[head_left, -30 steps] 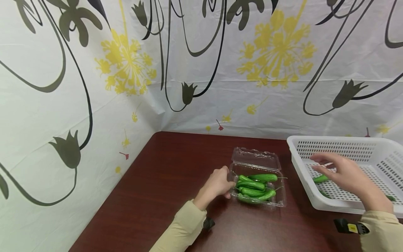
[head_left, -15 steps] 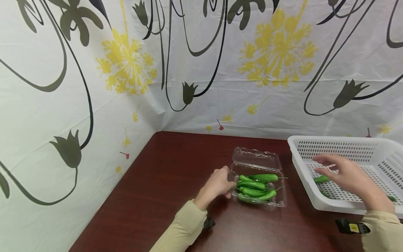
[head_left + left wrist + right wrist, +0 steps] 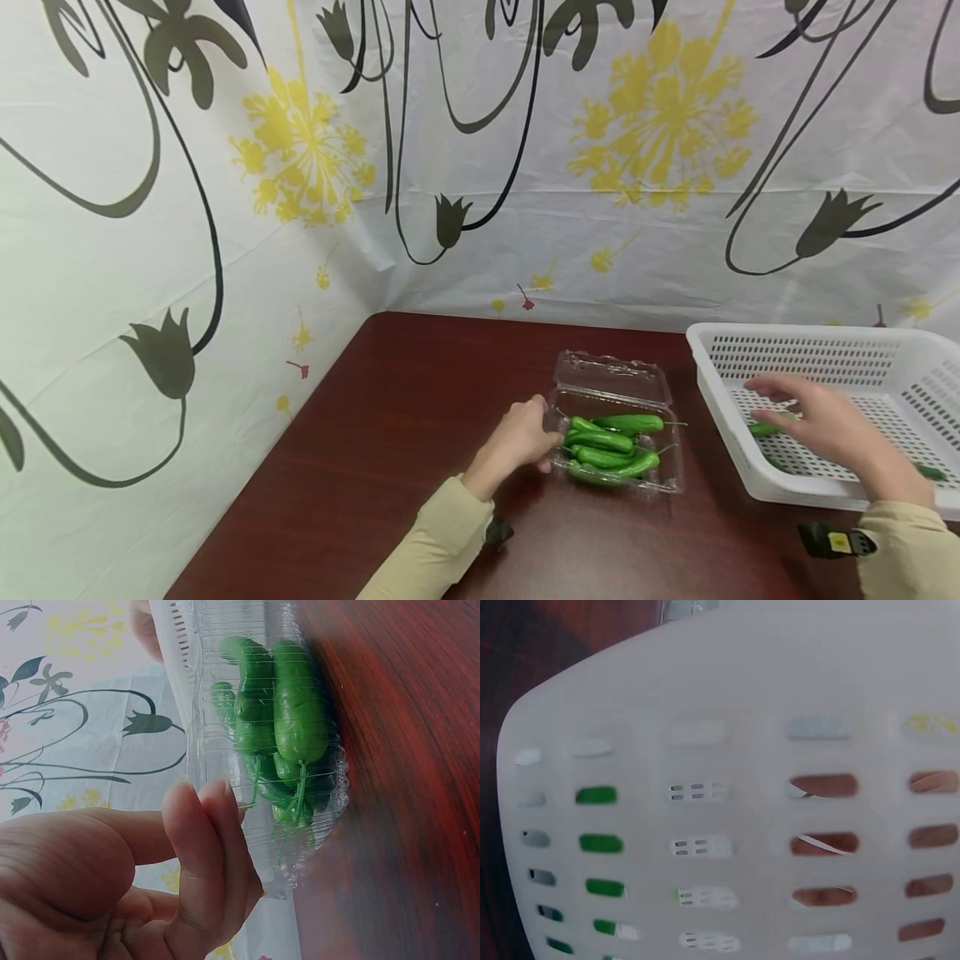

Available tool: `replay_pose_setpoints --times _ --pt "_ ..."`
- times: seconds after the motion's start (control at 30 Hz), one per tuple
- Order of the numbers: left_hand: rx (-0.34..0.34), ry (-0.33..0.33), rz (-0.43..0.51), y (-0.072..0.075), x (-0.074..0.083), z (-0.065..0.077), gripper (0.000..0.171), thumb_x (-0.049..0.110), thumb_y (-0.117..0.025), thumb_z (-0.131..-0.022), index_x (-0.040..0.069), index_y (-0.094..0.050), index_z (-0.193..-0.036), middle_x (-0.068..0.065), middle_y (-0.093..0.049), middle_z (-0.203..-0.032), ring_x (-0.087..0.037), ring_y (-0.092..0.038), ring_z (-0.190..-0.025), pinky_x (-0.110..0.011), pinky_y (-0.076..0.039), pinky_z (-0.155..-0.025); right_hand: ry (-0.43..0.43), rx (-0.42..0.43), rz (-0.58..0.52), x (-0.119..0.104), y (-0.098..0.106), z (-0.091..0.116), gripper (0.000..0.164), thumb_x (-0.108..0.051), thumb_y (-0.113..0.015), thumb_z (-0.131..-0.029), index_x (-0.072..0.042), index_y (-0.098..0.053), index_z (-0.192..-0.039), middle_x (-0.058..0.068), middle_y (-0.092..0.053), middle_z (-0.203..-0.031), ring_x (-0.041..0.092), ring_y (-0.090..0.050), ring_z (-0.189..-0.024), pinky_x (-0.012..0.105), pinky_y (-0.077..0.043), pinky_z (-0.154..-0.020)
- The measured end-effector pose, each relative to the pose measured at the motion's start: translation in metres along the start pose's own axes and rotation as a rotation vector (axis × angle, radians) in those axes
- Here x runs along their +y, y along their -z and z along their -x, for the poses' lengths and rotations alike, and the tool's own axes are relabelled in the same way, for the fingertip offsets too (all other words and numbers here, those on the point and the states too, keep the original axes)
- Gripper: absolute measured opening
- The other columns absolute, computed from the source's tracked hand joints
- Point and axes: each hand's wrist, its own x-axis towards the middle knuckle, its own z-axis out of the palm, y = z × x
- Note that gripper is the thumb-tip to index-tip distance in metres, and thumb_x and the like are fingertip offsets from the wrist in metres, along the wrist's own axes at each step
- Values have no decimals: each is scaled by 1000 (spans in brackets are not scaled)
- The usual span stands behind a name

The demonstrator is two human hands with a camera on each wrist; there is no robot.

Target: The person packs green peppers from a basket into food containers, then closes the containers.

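In the head view, my left hand [image 3: 519, 435] grips the left side of a clear plastic clamshell box [image 3: 670, 477], its lid tipped back. Several green chili peppers [image 3: 606, 442] lie heaped inside. The left wrist view shows thumb and fingers [image 3: 201, 859] pinching the box's end wall, near the pepper stems. My right hand [image 3: 825, 417] hovers inside a white slotted basket [image 3: 716, 417], thumb and fingers curved and apart. Beneath its fingertips lies a green pepper [image 3: 763, 429]. The basket wall [image 3: 727, 682] covers most of the right wrist view; parts of the hand show through its slots.
Another pepper [image 3: 930, 472] lies in the basket, right of the wrist. Box and basket stand side by side on a dark red-brown table [image 3: 420, 400]. A white flowered sheet [image 3: 480, 150] hangs behind and to the left.
The right hand has shifted slightly over the basket, and a bit more of the pepper under its fingers shows. The left hand and the box stay in place.
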Motion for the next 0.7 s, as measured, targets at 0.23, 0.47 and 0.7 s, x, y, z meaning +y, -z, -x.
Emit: replay_pose_setpoints --times 0.23,0.47,0.7 --pt "-3 9 -11 0 1 0 21 10 -68 -82 3 -50 -91 -5 -53 -64 -11 -55 -36 -22 -46 -41 -32 -38 -28 3 -3 0 39 -23 -71 -81 -6 -59 -114 21 -60 -106 42 -58 -91 55 -46 -71" --pt "-5 15 2 0 1 0 21 9 -67 -82 3 -50 -92 -6 -54 -64 -11 -56 -36 -24 -47 -41 -55 -94 -41 1 -2 -1 44 -26 -69 -82 -4 -56 -118 22 -58 -111 43 -55 -96 55 -44 -74" --pt "-7 18 5 0 1 0 21 9 -68 -82 3 -50 -91 -6 -54 -65 -12 -56 -37 -24 -47 -41 -37 -128 -22 3 -5 2 46 -22 -72 -79 -1 -56 -117 23 -58 -112 42 -56 -95 54 -44 -72"
